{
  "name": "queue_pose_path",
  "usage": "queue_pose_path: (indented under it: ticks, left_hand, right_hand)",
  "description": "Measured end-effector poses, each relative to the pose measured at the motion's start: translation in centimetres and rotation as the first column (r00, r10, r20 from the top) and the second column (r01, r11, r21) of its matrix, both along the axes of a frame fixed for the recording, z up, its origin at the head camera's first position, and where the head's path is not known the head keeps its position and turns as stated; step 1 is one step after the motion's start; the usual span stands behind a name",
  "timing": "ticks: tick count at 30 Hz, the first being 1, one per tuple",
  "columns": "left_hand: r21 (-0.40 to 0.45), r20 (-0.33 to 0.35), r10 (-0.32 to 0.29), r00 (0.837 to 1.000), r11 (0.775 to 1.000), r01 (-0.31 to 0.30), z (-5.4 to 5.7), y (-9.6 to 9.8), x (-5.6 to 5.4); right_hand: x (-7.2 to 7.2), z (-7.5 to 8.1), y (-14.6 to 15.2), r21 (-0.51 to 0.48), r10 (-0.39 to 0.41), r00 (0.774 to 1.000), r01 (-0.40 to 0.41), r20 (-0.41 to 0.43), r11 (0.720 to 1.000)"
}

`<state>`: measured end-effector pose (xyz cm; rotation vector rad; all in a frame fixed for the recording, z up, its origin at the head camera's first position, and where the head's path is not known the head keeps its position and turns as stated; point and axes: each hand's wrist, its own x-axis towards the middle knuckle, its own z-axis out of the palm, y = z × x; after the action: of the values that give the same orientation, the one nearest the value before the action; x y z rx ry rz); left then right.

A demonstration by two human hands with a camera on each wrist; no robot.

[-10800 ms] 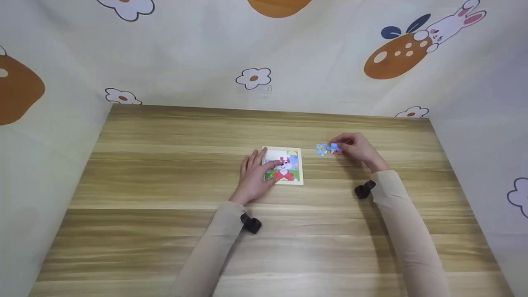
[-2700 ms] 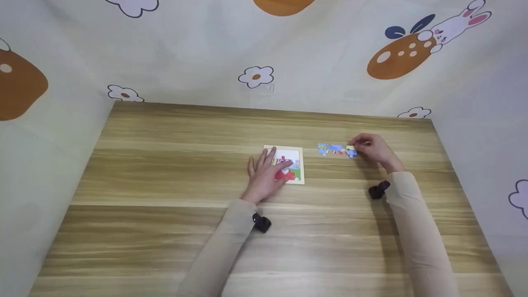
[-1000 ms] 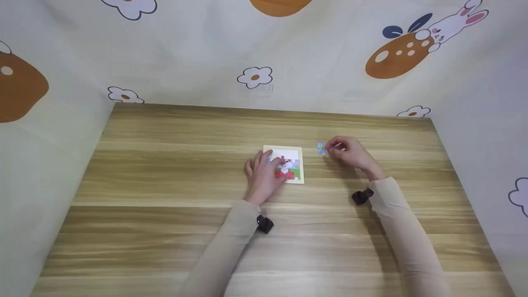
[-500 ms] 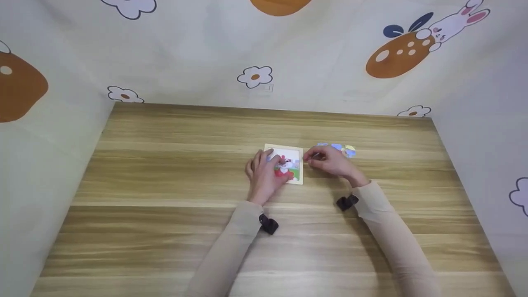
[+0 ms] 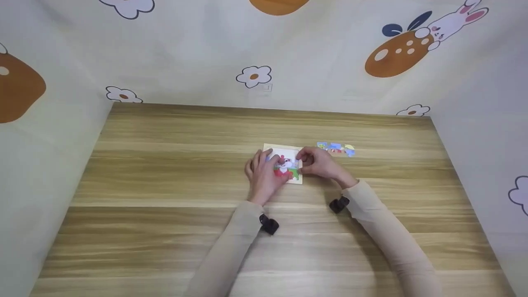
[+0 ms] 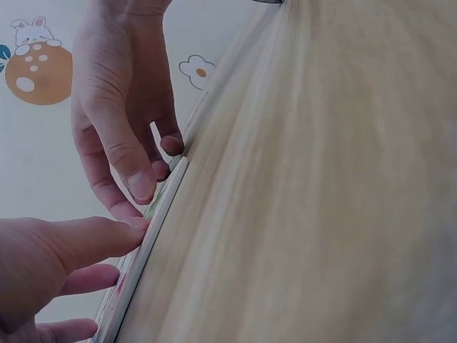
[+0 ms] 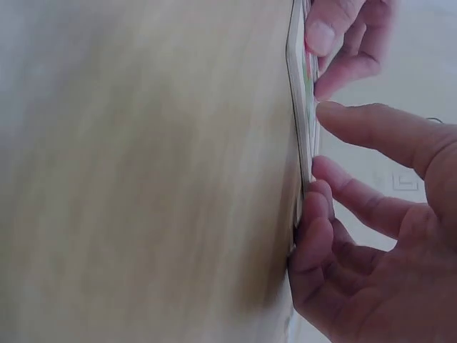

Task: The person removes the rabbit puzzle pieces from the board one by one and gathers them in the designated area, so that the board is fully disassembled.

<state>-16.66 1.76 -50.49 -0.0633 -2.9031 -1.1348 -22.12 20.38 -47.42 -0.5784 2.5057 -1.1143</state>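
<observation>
A small picture puzzle in a pale wooden frame [image 5: 282,146] lies on the table, showing a red-and-white cartoon animal. The upper part of its tray [image 5: 288,153] is bare white. My left hand [image 5: 264,175] rests over the frame's left side, thumb and fingers spread and touching the picture. From the right, my right hand [image 5: 321,163] touches the puzzle's right side. In the right wrist view its thumb [image 7: 378,132] and index finger stand apart on the surface, while the other fingers bend beside the frame edge. No loose piece shows between them.
Several loose jigsaw pieces [image 5: 336,147], blue, red and yellow, lie in a row behind my right hand. The wooden table [image 5: 165,173] is bounded by cloth walls [image 5: 185,53] printed with flowers and rabbits.
A piece with yellow has joined the row on the right since the earliest frame. My right hand has come left from the row to the puzzle's right side. My left hand stays on the puzzle.
</observation>
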Motion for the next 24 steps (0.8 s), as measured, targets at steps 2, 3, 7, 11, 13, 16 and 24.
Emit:
queue_pose_path:
  ticks: [2, 3, 7, 11, 13, 16, 24]
  left_hand:
    - [0.000, 0.001, 0.001, 1.000, 1.000, -0.001, 0.03, -0.01, 0.03]
    - [-0.002, 0.001, 0.002, 1.000, 1.000, -0.002, 0.04, -0.03, 0.05]
    - [-0.015, -0.006, 0.004, 1.000, 1.000, -0.004, 0.07, -0.09, 0.07]
    - [-0.019, -0.006, 0.003, 1.000, 1.000, -0.003, 0.13, -0.12, 0.02]
    - [-0.018, -0.004, 0.002, 1.000, 1.000, -0.003, 0.16, -0.13, -0.01]
    - [-0.011, 0.003, 0.004, 1.000, 1.000, -0.004, 0.14, -0.12, -0.05]
    - [0.000, 0.016, 0.007, 1.000, 1.000, -0.007, 0.08, 0.00, -0.11]
  right_hand:
    - [-0.01, -0.12, -0.17, 0.008, 0.004, 1.000, -0.004, -0.006, 1.000]
    - [-0.01, -0.13, -0.24, 0.010, 0.006, 1.000, -0.006, -0.008, 1.000]
    - [-0.04, -0.21, -0.47, 0.000, 0.018, 1.000, -0.018, -0.009, 1.000]
    - [-0.06, -0.20, -0.51, -0.016, 0.020, 1.000, -0.020, -0.007, 1.000]
    - [-0.09, -0.20, -0.49, -0.021, 0.020, 1.000, -0.020, -0.005, 1.000]
    - [-0.10, -0.20, -0.46, -0.025, 0.018, 1.000, -0.018, 0.003, 1.000]
    - [-0.04, -0.16, -0.27, -0.046, 0.014, 1.000, -0.015, -0.018, 0.999]
